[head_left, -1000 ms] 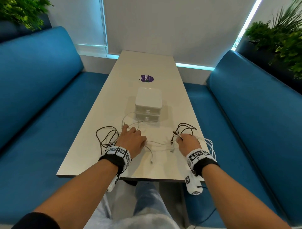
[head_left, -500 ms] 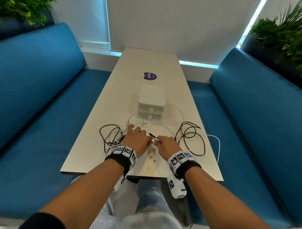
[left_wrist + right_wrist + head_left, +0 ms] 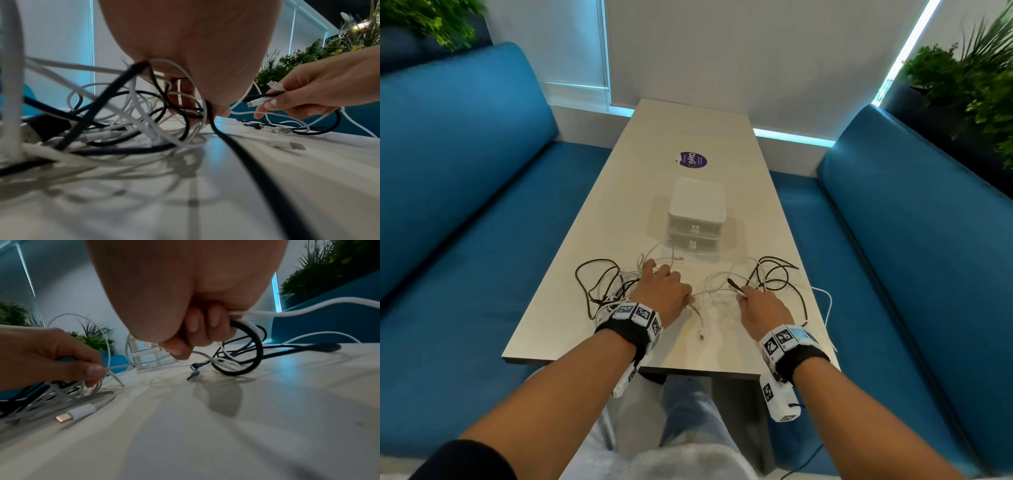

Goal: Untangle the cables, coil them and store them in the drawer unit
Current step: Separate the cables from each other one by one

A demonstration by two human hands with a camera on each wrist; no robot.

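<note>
On the pale table (image 3: 726, 353), black and white cables (image 3: 602, 287) lie tangled at the left. My left hand (image 3: 662, 287) rests on that pile, fingers curled through the cables (image 3: 185, 113) and pinching a thin white one (image 3: 115, 368). To the right, my right hand (image 3: 756, 301) grips a black cable end (image 3: 732, 283) together with white connectors (image 3: 259, 102). More black loops (image 3: 784, 274) lie just past it. The white two-drawer unit (image 3: 697, 212) stands behind both hands with its drawers closed.
A loose white connector (image 3: 702, 337) lies between my hands near the front edge. A purple sticker (image 3: 691, 160) sits beyond the drawer unit. Blue benches (image 3: 465, 205) flank the table, and a white cable (image 3: 828, 301) hangs over the right edge.
My right hand swung in beside the left hand, then drew back to the right with cable ends in its grip. The left hand stayed on the pile.
</note>
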